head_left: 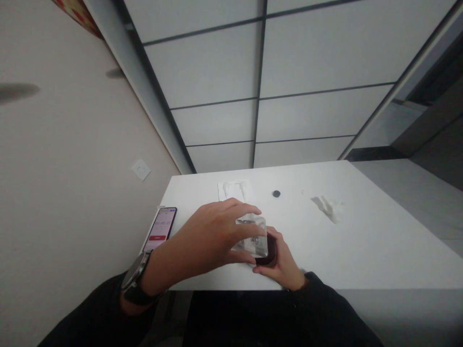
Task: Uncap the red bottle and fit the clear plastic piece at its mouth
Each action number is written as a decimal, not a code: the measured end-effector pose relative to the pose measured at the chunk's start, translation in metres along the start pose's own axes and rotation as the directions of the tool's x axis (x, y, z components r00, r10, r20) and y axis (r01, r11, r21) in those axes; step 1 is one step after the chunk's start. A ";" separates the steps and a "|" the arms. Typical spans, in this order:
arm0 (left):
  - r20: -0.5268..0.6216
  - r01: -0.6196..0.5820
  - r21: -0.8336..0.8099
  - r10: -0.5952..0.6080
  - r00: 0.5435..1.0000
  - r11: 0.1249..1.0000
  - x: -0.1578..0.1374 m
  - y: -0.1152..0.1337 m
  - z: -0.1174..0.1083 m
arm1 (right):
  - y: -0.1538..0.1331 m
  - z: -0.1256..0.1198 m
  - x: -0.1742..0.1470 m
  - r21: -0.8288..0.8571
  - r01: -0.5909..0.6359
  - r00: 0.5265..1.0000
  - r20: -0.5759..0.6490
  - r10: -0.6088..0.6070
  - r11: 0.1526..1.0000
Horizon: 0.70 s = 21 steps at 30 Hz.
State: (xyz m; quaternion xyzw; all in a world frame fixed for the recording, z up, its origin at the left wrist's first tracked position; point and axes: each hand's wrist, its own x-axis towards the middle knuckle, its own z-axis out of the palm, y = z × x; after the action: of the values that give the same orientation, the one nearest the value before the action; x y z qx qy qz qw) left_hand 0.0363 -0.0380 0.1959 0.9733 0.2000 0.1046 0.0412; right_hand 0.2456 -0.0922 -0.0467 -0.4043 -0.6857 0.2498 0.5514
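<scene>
My left hand (220,231), with a watch (135,277) at its wrist, reaches over the table from the left. Its fingers and thumb are wrapped round a clear, boxy plastic piece (258,246) with rounded corners; some grey and dark detail shows through it. Right against that piece, my right hand (284,265) closes round a dark reddish-brown object (270,251) with a rounded edge. Its kind cannot be made out, as fingers and the clear piece cover much of it. Whether the two pieces are joined cannot be seen.
On the white table (361,250) lie a phone (161,229) with a lit screen at left, a white sheet (220,190) with white earphone-like pieces behind my hands, a small dark disc (276,193), and crumpled whitish material (329,208) at right. A wall stands left, white panels behind.
</scene>
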 end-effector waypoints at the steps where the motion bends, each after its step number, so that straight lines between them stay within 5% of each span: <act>1: 0.002 0.000 0.002 0.000 1.000 1.000 0.001 0.000 0.000 | 0.000 0.000 0.000 -0.004 0.001 1.000 -0.002 -0.001 1.000; 21: 0.144 -0.083 0.109 0.066 0.987 0.991 0.019 0.007 -0.012 | -0.003 0.000 0.002 0.050 -0.102 0.995 0.021 0.101 0.994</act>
State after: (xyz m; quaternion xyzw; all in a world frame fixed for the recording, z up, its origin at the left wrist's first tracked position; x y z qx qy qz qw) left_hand 0.0530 -0.0368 0.2122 0.9858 0.1658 0.0258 -0.0049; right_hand 0.2444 -0.0923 -0.0429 -0.4222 -0.6628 0.2985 0.5416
